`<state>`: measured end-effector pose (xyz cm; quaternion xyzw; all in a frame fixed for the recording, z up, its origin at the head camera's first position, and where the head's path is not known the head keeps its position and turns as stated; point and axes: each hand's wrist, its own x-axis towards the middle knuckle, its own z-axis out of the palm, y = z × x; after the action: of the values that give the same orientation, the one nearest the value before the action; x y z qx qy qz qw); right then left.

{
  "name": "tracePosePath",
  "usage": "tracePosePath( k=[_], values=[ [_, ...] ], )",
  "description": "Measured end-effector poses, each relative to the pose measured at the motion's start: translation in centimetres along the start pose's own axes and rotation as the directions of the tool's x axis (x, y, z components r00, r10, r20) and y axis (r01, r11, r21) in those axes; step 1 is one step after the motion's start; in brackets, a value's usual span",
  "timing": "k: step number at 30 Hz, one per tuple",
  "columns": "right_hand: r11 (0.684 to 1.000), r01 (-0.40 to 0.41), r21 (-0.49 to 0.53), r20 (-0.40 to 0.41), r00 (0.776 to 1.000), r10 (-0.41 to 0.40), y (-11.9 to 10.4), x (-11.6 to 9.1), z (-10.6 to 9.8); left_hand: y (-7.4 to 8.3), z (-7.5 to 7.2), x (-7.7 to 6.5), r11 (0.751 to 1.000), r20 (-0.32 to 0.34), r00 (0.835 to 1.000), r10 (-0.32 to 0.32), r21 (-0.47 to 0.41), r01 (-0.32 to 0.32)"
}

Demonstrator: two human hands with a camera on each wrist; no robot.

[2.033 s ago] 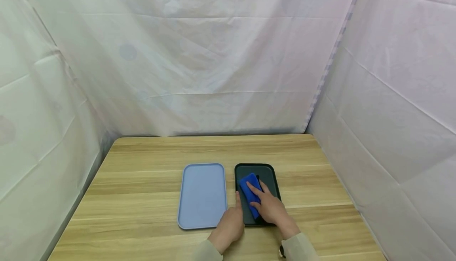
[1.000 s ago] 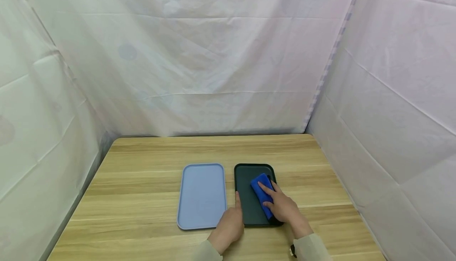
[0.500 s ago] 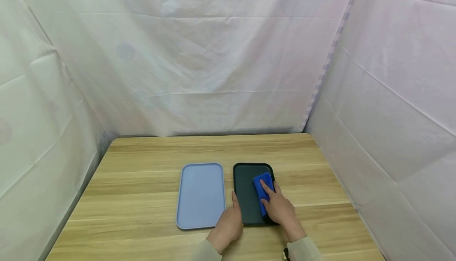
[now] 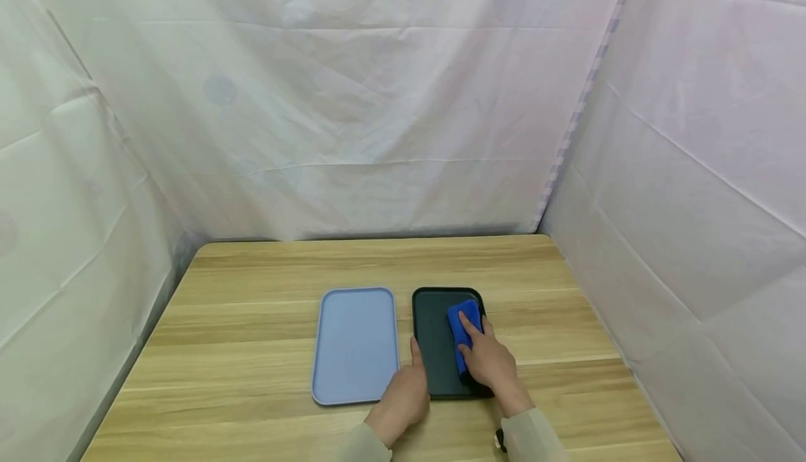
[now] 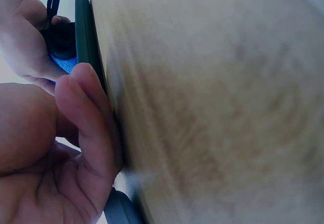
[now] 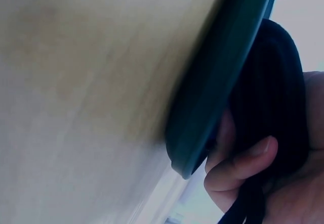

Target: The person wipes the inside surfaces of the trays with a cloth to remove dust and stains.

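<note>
In the head view my right hand [image 4: 491, 362] grips a fuzzy blue cleaning pad [image 4: 462, 315] with a black back, its fingers spread over it. The pad lies on the right side of a dark green tray [image 4: 434, 350]. The right wrist view shows the pad's black back [image 6: 271, 82] under the palm, fingers curled round it, and a black strap loop [image 6: 248, 204]. My left hand [image 4: 406, 393] lies at the tray's near left corner, index finger straight along its left rim. Its other fingers [image 5: 83, 118] bend near the tabletop in the left wrist view.
A light blue tray [image 4: 355, 346] lies just left of the green one, its near right corner beside my left hand. Both are on a wood-grain table [image 4: 239, 350]. White fabric walls [image 4: 378, 133] enclose the table's back and sides.
My right hand has slid the blue pad from the green tray's middle to its right side, then slightly away from me. My left hand has stayed at the left rim.
</note>
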<state>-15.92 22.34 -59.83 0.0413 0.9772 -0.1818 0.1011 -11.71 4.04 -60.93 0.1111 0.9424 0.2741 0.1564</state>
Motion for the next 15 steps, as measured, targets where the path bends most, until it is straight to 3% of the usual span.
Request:
tracePosePath(
  k=[15],
  values=[
    [1.0, -0.004, 0.012, 0.018, 1.0, 0.004, -0.3, 1.5, -0.6, 0.0, -0.2, -0.2, 1.0, 0.004, 1.0, 0.01, -0.001, -0.01]
  ],
)
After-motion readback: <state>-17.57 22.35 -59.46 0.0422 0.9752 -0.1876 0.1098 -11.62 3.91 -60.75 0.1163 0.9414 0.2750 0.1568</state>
